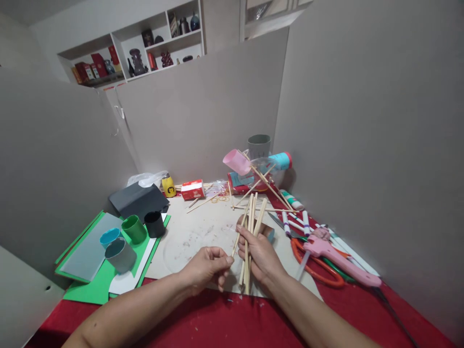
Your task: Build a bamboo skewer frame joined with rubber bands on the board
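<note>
My right hand [259,253] is closed around a bunch of several thin wooden sticks [251,222], held upright and fanning out above the fist. My left hand [207,267] is curled just to the left of it, fingertips pinched on the lower part of one stick of the bunch. Both hands hover over a pale work board [197,232] on a red tabletop.
Rolled paper cylinders [133,229] stand on green and grey sheets at the left. A pink glue gun [335,256], orange scissors [319,270] and markers [294,222] lie at the right. More sticks, a pink cup [236,161], a red box [193,189] and rubber bands lie behind. Grey partition walls close in.
</note>
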### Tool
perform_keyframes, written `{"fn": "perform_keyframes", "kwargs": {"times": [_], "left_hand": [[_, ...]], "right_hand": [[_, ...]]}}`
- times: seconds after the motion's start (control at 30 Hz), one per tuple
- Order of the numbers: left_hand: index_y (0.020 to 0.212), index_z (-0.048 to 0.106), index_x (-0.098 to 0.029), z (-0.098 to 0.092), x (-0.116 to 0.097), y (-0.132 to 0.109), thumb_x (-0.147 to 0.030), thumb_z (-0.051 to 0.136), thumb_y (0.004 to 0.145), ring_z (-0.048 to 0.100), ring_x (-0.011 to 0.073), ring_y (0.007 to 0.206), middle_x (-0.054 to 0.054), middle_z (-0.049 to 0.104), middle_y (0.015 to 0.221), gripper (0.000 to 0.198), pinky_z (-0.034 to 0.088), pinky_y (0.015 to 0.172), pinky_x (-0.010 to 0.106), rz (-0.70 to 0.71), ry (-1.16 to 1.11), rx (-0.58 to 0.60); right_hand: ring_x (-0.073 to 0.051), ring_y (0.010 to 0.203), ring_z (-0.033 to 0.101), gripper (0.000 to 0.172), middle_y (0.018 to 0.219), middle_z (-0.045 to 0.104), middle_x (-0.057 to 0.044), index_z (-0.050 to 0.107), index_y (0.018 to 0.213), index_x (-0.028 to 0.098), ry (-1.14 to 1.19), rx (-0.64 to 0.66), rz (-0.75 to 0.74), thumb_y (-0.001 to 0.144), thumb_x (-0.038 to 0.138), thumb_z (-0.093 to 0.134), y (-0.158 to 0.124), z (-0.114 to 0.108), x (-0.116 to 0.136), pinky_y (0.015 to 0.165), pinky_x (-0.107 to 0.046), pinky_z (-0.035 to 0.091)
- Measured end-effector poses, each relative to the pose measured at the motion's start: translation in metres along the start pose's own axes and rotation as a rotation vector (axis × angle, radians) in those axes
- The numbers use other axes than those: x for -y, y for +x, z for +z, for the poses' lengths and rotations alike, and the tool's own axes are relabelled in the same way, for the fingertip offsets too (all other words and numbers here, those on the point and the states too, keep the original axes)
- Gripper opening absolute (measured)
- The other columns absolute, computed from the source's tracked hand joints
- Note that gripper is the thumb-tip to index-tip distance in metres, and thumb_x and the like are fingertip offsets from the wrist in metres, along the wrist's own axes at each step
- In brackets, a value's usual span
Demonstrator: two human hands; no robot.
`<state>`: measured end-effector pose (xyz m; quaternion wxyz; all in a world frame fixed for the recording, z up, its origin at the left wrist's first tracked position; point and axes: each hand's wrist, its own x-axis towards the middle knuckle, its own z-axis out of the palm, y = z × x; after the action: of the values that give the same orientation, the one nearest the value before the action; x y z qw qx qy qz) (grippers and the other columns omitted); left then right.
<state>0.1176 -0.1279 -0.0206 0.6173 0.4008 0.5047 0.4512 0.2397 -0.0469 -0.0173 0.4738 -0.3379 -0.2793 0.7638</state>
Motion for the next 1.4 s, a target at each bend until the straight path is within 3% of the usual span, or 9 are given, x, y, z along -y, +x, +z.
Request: {"fn": "perform_keyframes", "kwargs": {"times": [0.3,0.7,1.0,1.17,1.4], "left_hand": [[0.069,0.05,-0.014,-0.005,0.011,0.003,-0.05,0.08,0.058,0.05,0.0083,0.037,-0.001,0.061,0.056,0.048,0.043,0.041,0.023,-0.007,-0.106,-0.091],[0.072,0.053,-0.013,-0.012,0.014,0.003,-0.04,0.083,0.058,0.052,0.0079,0.038,0.0,0.063,0.061,0.042,0.045,0.042,0.023,-0.096,-0.172,-0.053],[0.069,0.054,-0.013,-0.011,0.015,0.002,-0.043,0.079,0.063,0.047,0.0076,0.036,-0.001,0.057,0.053,0.04,0.042,0.041,0.022,-0.049,-0.164,0.023],[0.072,0.053,-0.014,-0.01,0.014,-0.001,-0.045,0.077,0.065,0.052,0.0092,0.04,0.0,0.061,0.057,0.041,0.045,0.043,0.022,-0.03,-0.173,0.003],[0.075,0.054,-0.013,-0.01,0.013,-0.002,-0.042,0.084,0.056,0.053,0.0085,0.04,0.001,0.063,0.06,0.046,0.046,0.043,0.022,-0.037,-0.162,-0.027]], "right_hand": [[-0.003,0.035,0.033,0.04,0.045,0.041,0.01,0.049,0.072,0.018,-0.024,-0.001,-0.039,0.058,0.035,0.083,0.003,-0.002,-0.002,0.033,-0.013,0.024],[-0.003,0.035,0.03,0.043,0.044,0.039,0.011,0.047,0.07,0.019,-0.055,0.01,-0.054,0.055,0.037,0.084,0.004,-0.002,-0.005,0.033,-0.015,0.022],[-0.003,0.035,0.031,0.044,0.044,0.038,0.011,0.046,0.069,0.019,-0.074,0.007,-0.03,0.057,0.038,0.085,0.003,-0.001,-0.006,0.032,-0.014,0.022],[-0.003,0.035,0.031,0.046,0.045,0.038,0.011,0.043,0.068,0.02,-0.063,0.003,-0.037,0.057,0.038,0.084,0.003,-0.003,-0.005,0.033,-0.014,0.023],[-0.004,0.037,0.034,0.043,0.047,0.042,0.01,0.044,0.068,0.02,-0.083,-0.015,-0.036,0.059,0.037,0.083,0.001,-0.001,-0.004,0.035,-0.014,0.027]]}}
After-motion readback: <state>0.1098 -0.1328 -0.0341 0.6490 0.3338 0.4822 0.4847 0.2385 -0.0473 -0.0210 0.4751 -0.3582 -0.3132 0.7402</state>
